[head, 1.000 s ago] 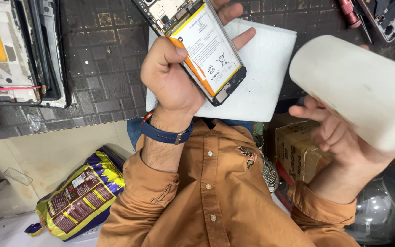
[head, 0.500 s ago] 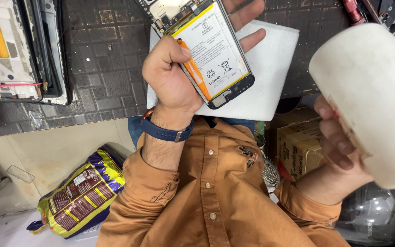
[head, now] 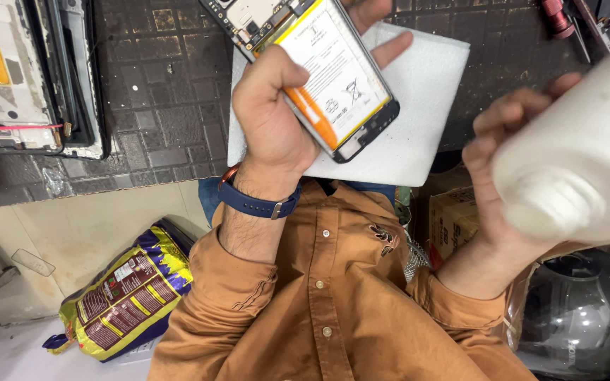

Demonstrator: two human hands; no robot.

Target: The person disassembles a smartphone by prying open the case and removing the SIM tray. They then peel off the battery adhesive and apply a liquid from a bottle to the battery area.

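Closer to the lens now than half a second ago, the white bottle [head: 573,162] fills the right edge, its cap end blurred and turned toward the camera; the opened phone [head: 319,70] has barely shifted.

Left hand [head: 277,120]: clenched round one phone with its back cover off, thumb across the yellow-edged side, fingertips [head: 390,49] showing past the far edge. One white battery with an orange strip faces up; a bit of circuit board shows at the top. Phone held above the white foam sheet [head: 418,106], not resting on it. One blue watch strap [head: 259,204] on that wrist.

Right hand [head: 510,176]: grasping the one white bottle from the side, fingers spread over its wall. Bottle tilted, held in the air off the table's near edge.

Outward:
- One foam sheet, lying on the dark gridded mat of the table [head: 157,106].
- One dismantled device frame [head: 30,77] at the left of the table, yellow strip on its pale inside, well apart from the hands.
- One red-handled tool [head: 555,17] at the top right, partly cut off.
- Orange shirt [head: 333,303], sleeves cuffed on both arms.
- Below the table: one yellow-and-purple packet [head: 125,296] on the floor at left, one cardboard box [head: 453,219], one dark helmet [head: 573,317] at right.
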